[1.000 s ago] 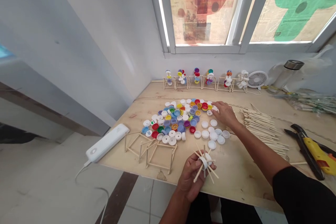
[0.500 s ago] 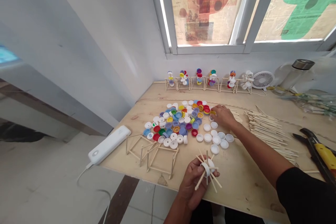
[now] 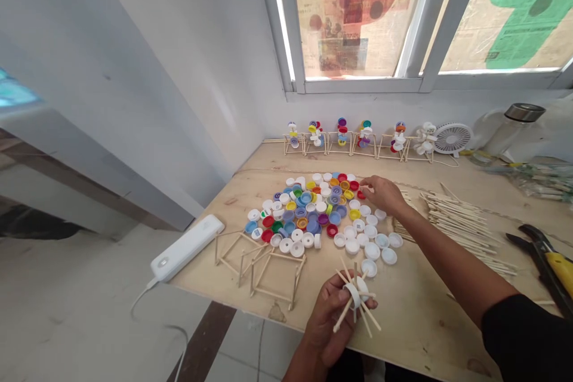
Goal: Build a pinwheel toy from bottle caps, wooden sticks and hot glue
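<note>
My left hand [image 3: 330,313] is closed around a small spoked wheel [image 3: 352,296] near the table's front edge. White bottle caps form its hub, and thin wooden sticks poke out all round. At the right side of the bottle cap pile [image 3: 308,206], my right hand [image 3: 384,194] reaches down with its fingertips on a red bottle cap [image 3: 361,195]; the grip is partly hidden. Just nearer to me, a yellow bottle cap [image 3: 354,214] lies among loose white bottle caps [image 3: 351,246].
Square stick frames [image 3: 275,274] stand at the front left, beside a white power strip [image 3: 188,248]. Along the wall are several finished cap wheels on stands [image 3: 342,137] and a small fan [image 3: 452,138]. Bundled sticks [image 3: 461,227] and yellow-handled pliers [image 3: 553,262] lie right.
The yellow cap that was under my right fingers now lies nearer, among the white caps. Several white caps have shifted. My right fingers are now at a red cap; my left hand keeps its hold.
</note>
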### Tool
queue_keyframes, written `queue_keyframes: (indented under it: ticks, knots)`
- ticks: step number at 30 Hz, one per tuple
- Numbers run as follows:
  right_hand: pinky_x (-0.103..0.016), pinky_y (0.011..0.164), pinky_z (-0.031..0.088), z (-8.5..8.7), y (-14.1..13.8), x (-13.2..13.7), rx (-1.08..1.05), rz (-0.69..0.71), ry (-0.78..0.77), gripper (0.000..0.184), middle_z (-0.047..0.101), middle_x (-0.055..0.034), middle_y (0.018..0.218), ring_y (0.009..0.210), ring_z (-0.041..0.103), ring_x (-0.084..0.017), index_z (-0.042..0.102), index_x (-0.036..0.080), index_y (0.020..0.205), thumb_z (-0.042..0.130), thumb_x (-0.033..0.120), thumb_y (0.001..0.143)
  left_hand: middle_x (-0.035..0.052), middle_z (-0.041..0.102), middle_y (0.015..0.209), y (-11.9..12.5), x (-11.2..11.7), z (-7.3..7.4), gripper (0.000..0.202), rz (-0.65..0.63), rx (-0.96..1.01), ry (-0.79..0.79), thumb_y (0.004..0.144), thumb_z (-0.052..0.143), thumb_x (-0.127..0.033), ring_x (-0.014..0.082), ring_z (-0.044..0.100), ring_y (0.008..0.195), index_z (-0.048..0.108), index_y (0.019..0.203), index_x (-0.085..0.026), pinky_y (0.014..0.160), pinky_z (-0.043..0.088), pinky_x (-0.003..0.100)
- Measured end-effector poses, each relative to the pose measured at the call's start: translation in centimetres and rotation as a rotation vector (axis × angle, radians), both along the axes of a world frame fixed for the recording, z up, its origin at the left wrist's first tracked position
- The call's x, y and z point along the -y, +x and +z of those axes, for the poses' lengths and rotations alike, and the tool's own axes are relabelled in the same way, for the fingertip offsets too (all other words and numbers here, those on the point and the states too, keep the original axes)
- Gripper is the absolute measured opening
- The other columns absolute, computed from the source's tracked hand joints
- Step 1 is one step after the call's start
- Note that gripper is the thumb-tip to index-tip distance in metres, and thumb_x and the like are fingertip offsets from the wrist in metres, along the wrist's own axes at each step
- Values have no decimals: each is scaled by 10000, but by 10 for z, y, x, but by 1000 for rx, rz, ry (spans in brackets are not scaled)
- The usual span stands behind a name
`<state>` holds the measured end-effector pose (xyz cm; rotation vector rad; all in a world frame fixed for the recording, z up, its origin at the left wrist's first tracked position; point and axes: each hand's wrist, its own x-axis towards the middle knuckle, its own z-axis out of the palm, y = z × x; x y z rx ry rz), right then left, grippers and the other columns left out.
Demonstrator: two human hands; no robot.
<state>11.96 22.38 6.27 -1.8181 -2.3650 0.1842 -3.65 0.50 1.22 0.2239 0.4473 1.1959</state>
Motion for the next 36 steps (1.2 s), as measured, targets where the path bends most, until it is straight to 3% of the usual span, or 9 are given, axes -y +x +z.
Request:
queue_keyframes:
  ticks: [6,10,14,18,22,27,31,36]
  knots:
    - [-323,814,433,-11,-18,-41,27,-29,-14,321,649,-98,1132,1008,596,-215,645,217,1113,401,232,904,66,643,762,0,-2,-1,328,6,-21,-13,601,780,-242,172,599,669,698,903,-139,741,488,362]
    - [-405,875,465,-22,-26,-48,49,-28,-45,300,599,-85,1157,1020,576,-196,582,178,1146,498,344,911,65,641,737,-1,-3,0,326,7,-25,-6,601,781,-261,177,605,666,704,891,-132,728,487,350]
    - [-415,887,471,-18,-21,-45,45,-32,-43,300,579,-85,1177,1032,569,-194,575,165,1137,520,347,904,67,645,764,0,-3,1,329,6,-20,-12,595,783,-246,178,604,686,705,896,-139,732,490,354]
    - [-381,905,419,-3,-1,-23,14,-30,-5,323,591,-120,1221,1111,530,-241,623,167,1146,394,191,919,63,641,768,0,-4,1,338,-6,-14,1,592,788,-253,170,599,688,701,895,-129,748,488,353]
    - [-329,902,387,6,24,19,-6,20,-3,366,621,-81,1210,1095,536,-222,656,184,1124,370,173,896,59,638,750,-1,-5,-2,354,-20,-10,12,608,780,-263,179,614,697,686,917,-116,781,478,361]
    - [-305,883,368,4,39,68,-6,83,-28,336,674,-62,1109,1030,565,-203,705,196,1013,403,166,868,56,657,785,-1,-5,-1,318,-14,-21,-21,644,758,-236,193,636,766,665,930,-131,862,463,383]
    - [-345,854,364,0,41,87,-1,85,-13,305,696,-94,1019,983,576,-233,721,176,935,428,165,851,69,682,846,4,-6,5,325,-7,-86,-18,636,768,-200,193,654,802,663,931,-114,921,450,378]
    - [-350,884,373,-2,53,106,-56,44,53,335,670,-83,1113,1047,564,-224,698,198,1028,408,176,861,76,694,850,14,-19,11,302,-17,-160,-62,630,774,-169,202,666,850,662,904,-105,906,467,342]
